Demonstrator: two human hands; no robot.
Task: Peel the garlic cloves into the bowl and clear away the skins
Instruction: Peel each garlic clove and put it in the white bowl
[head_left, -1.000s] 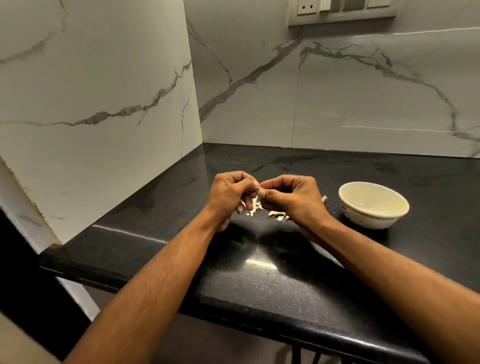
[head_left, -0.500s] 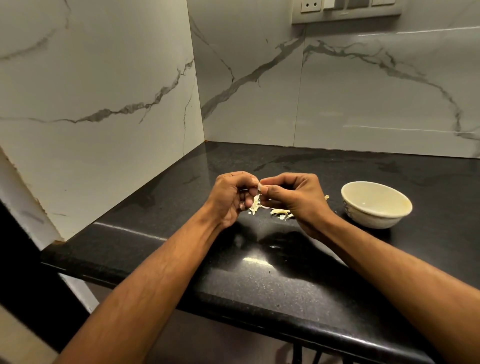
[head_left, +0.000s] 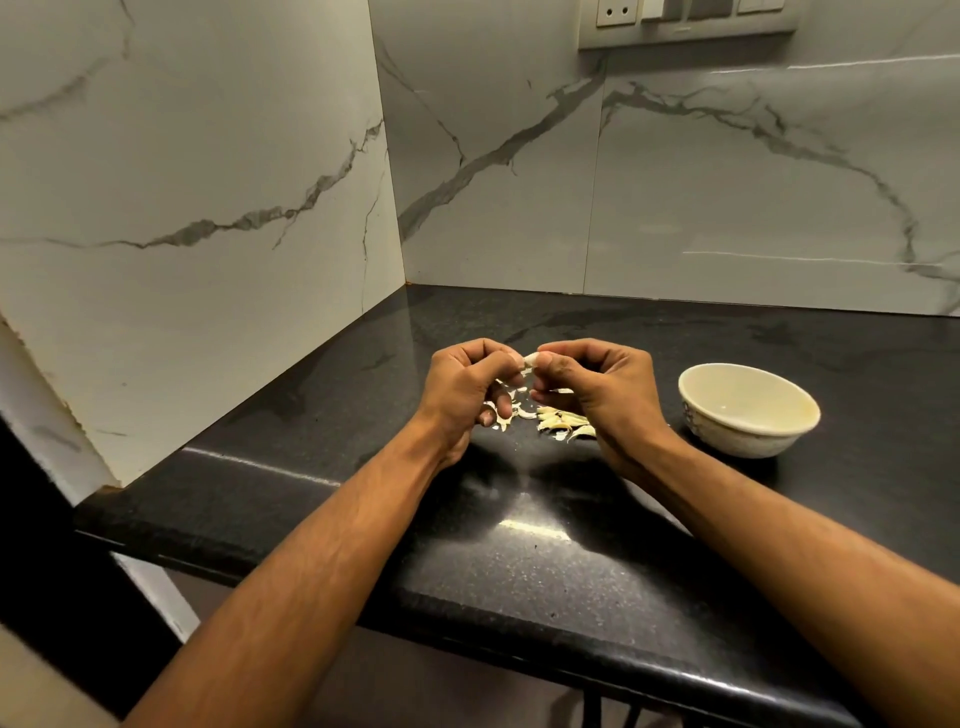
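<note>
Pinching one garlic clove between both hands: left hand and right hand curling fingertips tightly onto it, held above the black bench, probably for picking at its skin. Letting loose skins gather directly underneath. Keeping the bowl near the right hand, likely for dropping the peeled clove in.

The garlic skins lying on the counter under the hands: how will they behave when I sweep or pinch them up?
The garlic skins look thin, curled and scattered, so probably very light and floppy; a quick sweep may flick them about. On the glossy black counter they should slide easily. Small flakes may prove fiddly to pinch.
</note>
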